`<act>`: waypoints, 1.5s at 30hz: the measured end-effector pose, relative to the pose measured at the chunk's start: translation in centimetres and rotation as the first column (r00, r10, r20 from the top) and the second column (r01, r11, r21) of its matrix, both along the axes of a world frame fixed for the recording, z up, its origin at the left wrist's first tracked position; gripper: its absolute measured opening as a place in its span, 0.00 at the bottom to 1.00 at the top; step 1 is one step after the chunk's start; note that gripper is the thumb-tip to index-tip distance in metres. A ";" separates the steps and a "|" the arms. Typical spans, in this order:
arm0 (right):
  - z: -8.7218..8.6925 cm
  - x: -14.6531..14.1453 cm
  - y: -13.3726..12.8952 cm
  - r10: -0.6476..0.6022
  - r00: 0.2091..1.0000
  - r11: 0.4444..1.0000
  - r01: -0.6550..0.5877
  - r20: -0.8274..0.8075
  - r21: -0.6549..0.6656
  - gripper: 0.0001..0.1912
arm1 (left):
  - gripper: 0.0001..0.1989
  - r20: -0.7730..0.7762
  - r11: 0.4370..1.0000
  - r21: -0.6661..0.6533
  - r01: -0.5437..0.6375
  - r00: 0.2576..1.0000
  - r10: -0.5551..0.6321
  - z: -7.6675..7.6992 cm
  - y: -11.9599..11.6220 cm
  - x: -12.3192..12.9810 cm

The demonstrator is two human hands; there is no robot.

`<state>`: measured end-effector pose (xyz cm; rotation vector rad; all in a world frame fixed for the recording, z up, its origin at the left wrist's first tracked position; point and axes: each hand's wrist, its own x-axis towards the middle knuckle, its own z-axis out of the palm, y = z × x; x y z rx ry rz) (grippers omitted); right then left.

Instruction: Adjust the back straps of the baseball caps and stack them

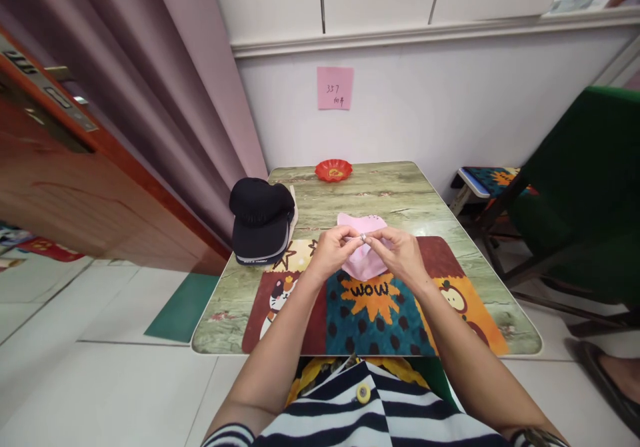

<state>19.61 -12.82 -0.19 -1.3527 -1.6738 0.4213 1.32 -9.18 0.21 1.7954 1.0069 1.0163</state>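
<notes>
My left hand (333,250) and my right hand (399,253) meet fingertip to fingertip over the middle of the table. Thumbs and forefingers of both pinch a small silvery piece (363,237), too small to name with certainty. Right below and behind it lies a pink cloth item (367,267), shaped like a cap, with dark marks along its far edge. Whether the silvery piece is attached to the pink cloth, I cannot tell. The cloth rests on a colourful mat (345,320) printed with "WOW". My fingers hide part of the cloth.
Stacked dark caps (260,217) sit at the table's left edge. A red scalloped dish (333,171) stands at the back of the wooden-patterned table (400,200). A pink note (335,88) is on the wall. To the right are a green chair (590,193) and a person's foot (620,373).
</notes>
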 end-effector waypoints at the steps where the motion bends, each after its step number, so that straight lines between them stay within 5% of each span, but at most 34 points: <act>1: 0.0 0.1 0.0 -0.002 1.000 1.000 0.002 0.023 0.009 0.08 | 0.08 -0.046 0.998 0.057 -0.001 0.999 0.003 0.0 -0.1 0.0; 6: 0.1 -0.6 -0.4 -0.144 0.951 0.969 0.080 0.274 0.232 0.09 | 0.08 -0.220 0.951 0.301 -0.073 0.965 0.143 -0.3 -1.1 0.9; 9: 0.0 -1.2 -0.6 -0.178 0.951 0.951 0.101 0.251 0.292 0.08 | 0.11 -0.173 0.922 0.370 -0.113 0.967 0.188 -0.7 -1.6 1.4; 13: -1.1 -1.3 -0.3 -0.107 0.991 0.987 0.116 -0.084 0.112 0.08 | 0.08 -0.061 0.908 0.393 -0.142 0.982 0.180 -1.7 -1.4 1.3; 16: -2.1 -1.1 0.2 -0.014 0.900 0.990 -0.049 -0.435 -0.133 0.12 | 0.11 -0.021 0.899 0.410 -0.154 0.984 0.178 -2.6 -1.0 0.8; 18: -2.3 -0.8 0.2 0.020 0.878 0.977 -0.118 -0.478 -0.176 0.13 | 0.11 -0.025 0.880 0.451 -0.151 0.983 0.181 -3.0 -0.8 0.5; 22: -1.8 -0.6 -0.4 -0.016 0.996 0.994 0.025 -0.085 0.108 0.11 | 0.09 -0.085 0.823 0.553 -0.129 0.974 0.210 -3.1 -0.7 0.2; 25: -1.4 -0.6 -0.8 -0.133 0.967 0.933 0.049 0.216 0.357 0.08 | 0.09 -0.147 0.795 0.601 -0.080 0.967 0.208 -3.0 -0.8 0.3; 29: -1.1 -0.3 -0.9 -0.190 0.905 0.896 0.001 0.381 0.445 0.07 | 0.07 -0.185 0.789 0.614 -0.028 0.967 0.178 -3.0 -0.8 0.4; 32: -1.3 -0.1 -0.6 -0.128 0.924 0.912 -0.034 0.360 0.410 0.06 | 0.08 -0.146 0.804 0.594 -0.031 0.979 0.146 -3.1 -0.9 0.4; 36: -2.5 0.1 0.3 0.044 0.999 0.980 -0.041 -0.009 0.193 0.06 | 0.11 -0.060 0.868 0.484 -0.115 0.985 0.164 -3.3 -0.9 0.1; 40: -3.5 0.2 1.0 0.237 0.886 0.966 -0.257 -0.399 0.003 0.09 | 0.14 -0.029 0.914 0.389 -0.117 0.990 0.139 -3.5 -0.8 -0.4; 45: -2.2 0.4 0.4 0.158 0.975 0.988 -0.156 -0.155 0.024 0.08 | 0.11 -0.053 0.882 0.464 -0.086 0.991 0.125 -3.1 -0.7 -0.2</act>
